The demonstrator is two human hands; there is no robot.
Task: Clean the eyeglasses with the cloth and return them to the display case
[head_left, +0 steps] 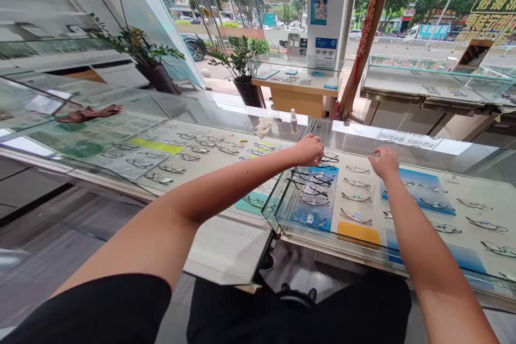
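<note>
My left hand (309, 150) is over the glass counter, fingers curled down and pressed together at a pair of dark-rimmed glasses (330, 158); the fingertips partly hide the grip. Just below it, several dark-framed glasses (308, 183) lie in a close column above a blue panel (334, 209). My right hand (387, 162) hovers over the counter further right, thumb and fingers apart, with nothing in it. Between the hands, a column of glasses (357, 183) shows through the glass.
A small white spray bottle (294, 121) and a crumpled pale cloth (263, 126) are on the counter's far side. A brown cloth (91, 113) lies at far left. Beyond are potted plants (241, 67), a wooden post (365, 37) and another display case (298, 86).
</note>
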